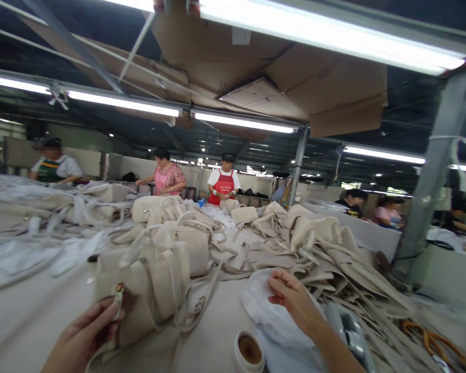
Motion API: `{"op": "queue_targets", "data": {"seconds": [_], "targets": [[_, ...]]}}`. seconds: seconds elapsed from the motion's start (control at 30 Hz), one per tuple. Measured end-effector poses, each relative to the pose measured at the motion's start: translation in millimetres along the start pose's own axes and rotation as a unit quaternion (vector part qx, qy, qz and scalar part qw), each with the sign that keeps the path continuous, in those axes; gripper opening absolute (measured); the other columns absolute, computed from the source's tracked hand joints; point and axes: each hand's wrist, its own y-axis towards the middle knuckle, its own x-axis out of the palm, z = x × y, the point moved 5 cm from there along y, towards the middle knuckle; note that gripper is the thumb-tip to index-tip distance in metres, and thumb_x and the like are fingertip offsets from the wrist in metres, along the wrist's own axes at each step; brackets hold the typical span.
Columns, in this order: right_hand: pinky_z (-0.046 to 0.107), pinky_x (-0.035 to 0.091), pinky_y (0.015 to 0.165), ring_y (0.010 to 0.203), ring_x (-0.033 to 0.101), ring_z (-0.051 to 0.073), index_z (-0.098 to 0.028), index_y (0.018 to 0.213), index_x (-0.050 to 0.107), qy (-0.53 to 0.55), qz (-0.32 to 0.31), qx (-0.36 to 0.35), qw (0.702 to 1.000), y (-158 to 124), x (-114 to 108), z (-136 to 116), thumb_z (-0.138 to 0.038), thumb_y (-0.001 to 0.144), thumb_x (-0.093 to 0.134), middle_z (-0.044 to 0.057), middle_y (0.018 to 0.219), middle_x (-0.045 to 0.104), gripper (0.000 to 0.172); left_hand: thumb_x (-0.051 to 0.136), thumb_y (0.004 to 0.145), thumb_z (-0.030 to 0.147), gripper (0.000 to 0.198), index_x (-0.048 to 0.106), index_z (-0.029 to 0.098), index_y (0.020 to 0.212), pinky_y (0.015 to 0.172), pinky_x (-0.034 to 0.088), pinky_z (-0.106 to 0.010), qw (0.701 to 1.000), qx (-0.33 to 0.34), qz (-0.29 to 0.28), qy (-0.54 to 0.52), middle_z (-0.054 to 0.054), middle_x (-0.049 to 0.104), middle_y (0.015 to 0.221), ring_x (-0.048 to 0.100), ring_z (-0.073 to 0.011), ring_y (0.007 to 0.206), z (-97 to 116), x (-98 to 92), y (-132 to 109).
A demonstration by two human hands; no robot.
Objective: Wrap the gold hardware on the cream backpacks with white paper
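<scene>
At the lower left, my left hand (87,329) pinches a beige strap tab with a gold metal fitting (119,288) at the near end of a beige handbag (161,290). The bag stands on the pale table, its handles wrapped in white material. To the right, my right hand (289,295) is raised over a crumpled white plastic sheet (260,303); thumb and fingers are curved and slightly apart, and nothing shows between them. Below it, a round white container (249,353) holds something brown. A loose strap with a chain (199,305) lies between the hands.
More beige bags (194,246) stand behind the first one. Flat beige pieces (334,269) are heaped at the right, with orange-handled scissors (435,339) and a metal object (349,331) near the front. Several people work farther back, one in a red apron (223,186).
</scene>
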Motion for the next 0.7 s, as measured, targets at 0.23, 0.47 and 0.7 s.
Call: {"op": "queue_targets", "data": {"seconds": [0.23,0.47,0.7], "targets": [[0.027,0.051,0.058,0.064,0.059,0.015,-0.020,0.090,0.071,-0.046,-0.209,0.029,0.976,-36.0,149.9,17.7,-0.043,0.068,0.077,-0.001,0.070,0.062,0.032,0.089,0.039,0.052,0.055,0.069,0.014,0.072,0.048,0.037,-0.017,0.998,0.019,-0.058,-0.011,-0.002,0.067,0.063,0.049,-0.0074,0.050,10.2,12.7,-20.6],[0.023,0.037,0.056,0.058,0.048,0.012,-0.020,0.087,0.068,-0.124,-0.297,-0.056,0.945,-49.0,257.0,25.1,-0.030,0.066,0.065,-0.003,0.066,0.059,0.023,0.084,0.047,0.049,0.045,0.066,0.014,0.071,0.048,0.030,-0.019,0.996,0.024,-0.073,-0.034,-0.001,0.064,0.062,0.045,-0.0070,0.048,7.6,9.1,-19.7],[0.024,0.039,0.051,0.053,0.053,0.015,-0.022,0.082,0.063,-0.169,-0.352,-0.076,0.917,-51.4,294.8,41.9,-0.026,0.066,0.055,-0.004,0.062,0.059,0.018,0.083,0.048,0.044,0.040,0.064,0.015,0.068,0.049,0.029,-0.021,0.995,0.017,-0.087,-0.042,-0.002,0.064,0.062,0.044,-0.0079,0.049,8.5,5.1,-20.6]]}}
